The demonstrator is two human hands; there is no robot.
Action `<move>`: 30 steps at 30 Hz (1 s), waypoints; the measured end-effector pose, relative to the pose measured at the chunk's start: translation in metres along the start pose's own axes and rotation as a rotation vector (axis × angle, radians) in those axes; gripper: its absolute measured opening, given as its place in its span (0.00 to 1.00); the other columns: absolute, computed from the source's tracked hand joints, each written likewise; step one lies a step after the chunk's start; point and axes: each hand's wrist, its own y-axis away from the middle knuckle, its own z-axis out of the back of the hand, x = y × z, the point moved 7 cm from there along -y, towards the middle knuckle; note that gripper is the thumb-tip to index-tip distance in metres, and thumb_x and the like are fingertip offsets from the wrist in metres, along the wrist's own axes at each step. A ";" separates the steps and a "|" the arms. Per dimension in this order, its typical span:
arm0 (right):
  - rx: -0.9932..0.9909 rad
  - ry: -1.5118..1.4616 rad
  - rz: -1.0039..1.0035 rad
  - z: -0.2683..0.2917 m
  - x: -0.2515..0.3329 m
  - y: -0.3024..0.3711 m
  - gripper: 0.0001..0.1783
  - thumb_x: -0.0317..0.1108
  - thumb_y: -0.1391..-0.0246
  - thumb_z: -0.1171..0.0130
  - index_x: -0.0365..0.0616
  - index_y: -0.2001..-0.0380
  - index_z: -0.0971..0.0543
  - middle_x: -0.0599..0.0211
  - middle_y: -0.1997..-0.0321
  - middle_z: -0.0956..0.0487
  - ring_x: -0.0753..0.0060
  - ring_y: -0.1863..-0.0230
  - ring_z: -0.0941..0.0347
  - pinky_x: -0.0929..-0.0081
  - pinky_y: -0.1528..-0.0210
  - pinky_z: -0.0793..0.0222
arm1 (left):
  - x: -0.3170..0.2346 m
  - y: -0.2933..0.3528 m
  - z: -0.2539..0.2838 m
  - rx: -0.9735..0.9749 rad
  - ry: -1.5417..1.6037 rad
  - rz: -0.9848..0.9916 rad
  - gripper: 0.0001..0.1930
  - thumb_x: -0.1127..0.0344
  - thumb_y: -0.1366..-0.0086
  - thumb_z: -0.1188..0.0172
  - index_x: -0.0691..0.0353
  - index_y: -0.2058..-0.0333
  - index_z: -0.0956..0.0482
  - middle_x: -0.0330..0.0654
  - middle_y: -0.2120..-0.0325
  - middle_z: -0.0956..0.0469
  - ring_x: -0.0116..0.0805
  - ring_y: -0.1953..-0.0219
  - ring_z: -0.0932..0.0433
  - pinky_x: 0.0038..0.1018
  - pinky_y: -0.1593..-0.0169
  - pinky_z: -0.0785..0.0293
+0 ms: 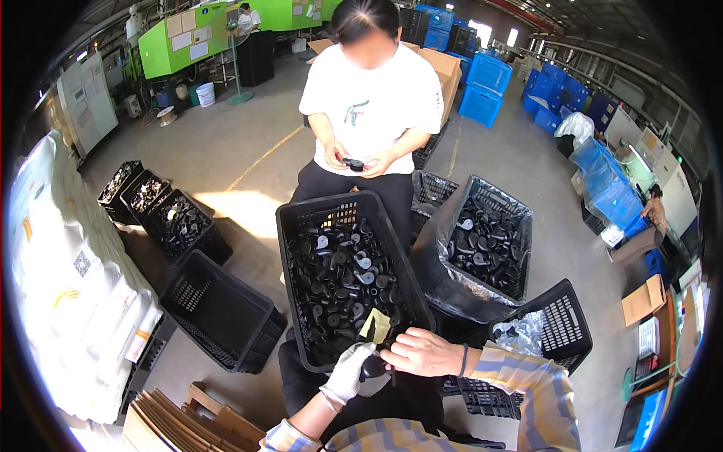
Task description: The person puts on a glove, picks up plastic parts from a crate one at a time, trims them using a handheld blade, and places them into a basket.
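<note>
My left hand, in a white glove, is closed round a small black plastic part at the near edge of a black crate. My bare right hand meets it from the right, fingers bent against the same part; its exact shape is partly hidden by my fingers. The large black crate in front of me holds many loose black plastic parts, some with a grey round face. Just beyond my hands a pale yellow piece of paper or cloth lies on those parts.
Across the crate a person in a white top handles a black part. A plastic-lined crate of similar parts stands right; another black crate stands left. White sacks and cardboard flank the left side.
</note>
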 end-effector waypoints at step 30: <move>-0.574 -0.488 -0.517 0.011 -0.017 0.009 0.03 0.28 0.52 0.45 0.41 0.76 0.28 0.63 0.80 0.29 0.60 0.79 0.33 0.69 0.75 0.39 | -0.083 0.041 -0.050 0.075 -0.574 -0.437 0.19 0.69 0.48 0.37 0.64 0.60 0.35 0.37 0.75 0.32 0.20 0.80 0.31 0.18 0.79 0.34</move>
